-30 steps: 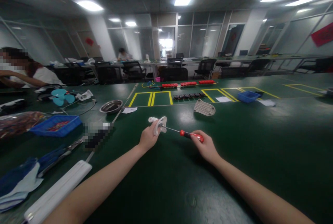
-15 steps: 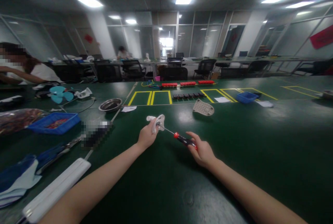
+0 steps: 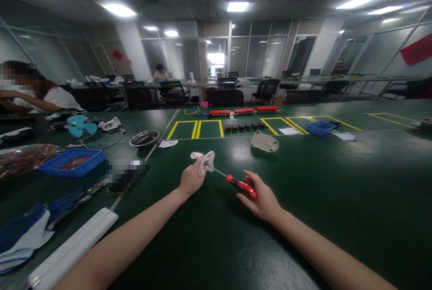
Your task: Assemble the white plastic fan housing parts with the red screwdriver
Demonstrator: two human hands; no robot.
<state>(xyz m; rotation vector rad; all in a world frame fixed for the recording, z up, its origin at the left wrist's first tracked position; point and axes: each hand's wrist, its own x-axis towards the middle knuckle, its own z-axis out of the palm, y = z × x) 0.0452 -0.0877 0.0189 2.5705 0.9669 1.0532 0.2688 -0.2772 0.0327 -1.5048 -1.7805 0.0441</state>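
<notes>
Wrapped in the fingers of my left hand (image 3: 192,179) is a white plastic part (image 3: 208,161) with a flared, ring-like end and a short stub on the other side. A screwdriver (image 3: 241,186) with a red and black handle slants toward that part. Its thin shaft reaches into the flared end, and the tip is hidden there. My right hand (image 3: 261,196) holds the handle's rear end loosely, thumb below and fingers above. Beyond the hands, a pale, rounded plate with a grid of slots (image 3: 264,141) lies on the green table (image 3: 303,182).
On the left are a steel bowl (image 3: 144,138), a blue tray of small parts (image 3: 72,162), a blue fan (image 3: 81,126) and a long white bar (image 3: 76,247). Farther back lie red blocks (image 3: 243,110), a black strip (image 3: 245,126) and a blue bin (image 3: 321,127). A person sits far left.
The screwdriver handle has rolled, showing more red now. My right fingers have shifted around it, with the thumb farther out. The left hand and white part stay nearly in place.
</notes>
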